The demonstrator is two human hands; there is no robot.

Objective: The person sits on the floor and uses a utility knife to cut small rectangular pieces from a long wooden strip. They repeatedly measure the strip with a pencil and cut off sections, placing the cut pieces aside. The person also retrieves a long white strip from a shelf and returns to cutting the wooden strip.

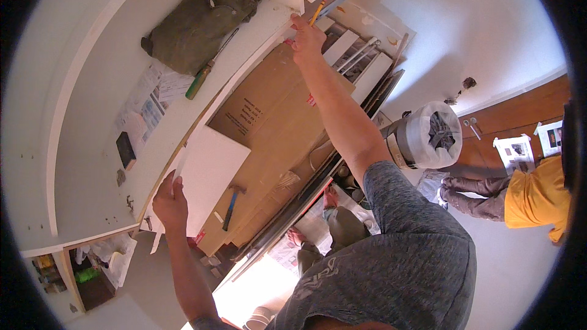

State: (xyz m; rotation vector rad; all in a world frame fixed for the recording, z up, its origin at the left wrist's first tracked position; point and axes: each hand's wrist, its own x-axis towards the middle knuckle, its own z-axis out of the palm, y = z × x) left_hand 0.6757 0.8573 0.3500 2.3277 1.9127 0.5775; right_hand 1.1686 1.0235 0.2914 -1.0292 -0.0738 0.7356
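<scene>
A white shelf board (211, 85) runs diagonally, with a narrow strip of pale edging (181, 162) along its front edge. My left hand (170, 203) is closed on this strip near the board's lower end, and the strip's loose end hangs below the hand. At the far end of the same edge is my right hand (307, 38). Its fingertips touch the board's corner, and a yellow pencil (317, 12) sticks up from its closed fingers. On the board lie a green-handled screwdriver (199, 82), a dark olive cloth bag (202, 24) and a small black block (126, 150).
Below the shelf are flat cardboard (269, 146), a white panel (214, 168) and a blue-handled hammer (230, 208). Boards (361, 61) lean against the wall. A bin lined with white plastic (428, 136) stands right. Another person in a yellow shirt (532, 192) is at far right.
</scene>
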